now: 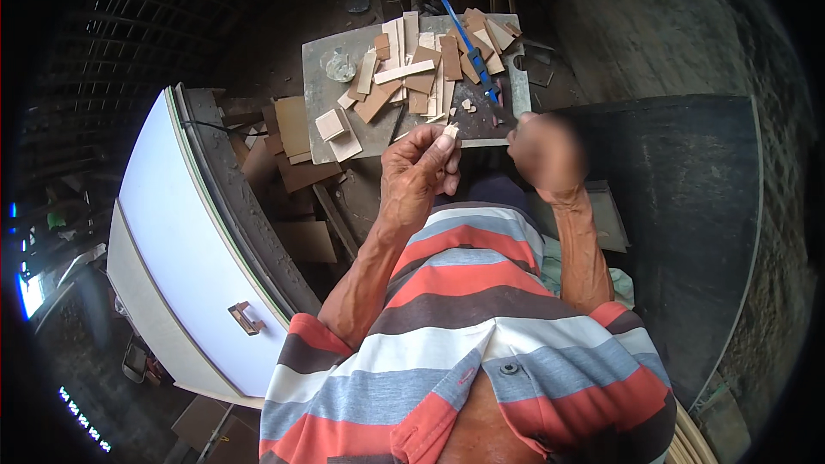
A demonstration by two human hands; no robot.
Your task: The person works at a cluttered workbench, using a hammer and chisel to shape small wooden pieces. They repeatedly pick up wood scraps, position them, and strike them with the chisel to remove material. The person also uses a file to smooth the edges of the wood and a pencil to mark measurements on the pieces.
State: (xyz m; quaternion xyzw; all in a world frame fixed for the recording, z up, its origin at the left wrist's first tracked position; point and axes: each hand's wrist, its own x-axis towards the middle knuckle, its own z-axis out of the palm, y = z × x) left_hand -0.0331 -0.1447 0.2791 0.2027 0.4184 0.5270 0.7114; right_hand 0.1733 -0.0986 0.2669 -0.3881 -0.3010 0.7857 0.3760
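My left hand (417, 172) is closed in front of the low work board, thumb and fingers pinching a small pale piece of wood (451, 131). To its right, my right hand (550, 155) is raised by the board's right front corner. It is blurred, so its fingers and anything in them cannot be made out. Beyond the hands, a heap of pale and brown wood offcuts (404, 73) covers much of the board. A long, narrow blue tool (468, 43) lies slanted over the right of the heap. Small wood chips (468, 106) lie near my left fingertips.
The grey work board (322, 133) bears a clear round dish (340, 67) and small square blocks (332, 125) at its left. A white panel with a handle (198, 266) stands close on my left. Brown sheets (305, 174) lie beside the board. A dark panel (670, 206) stands on my right.
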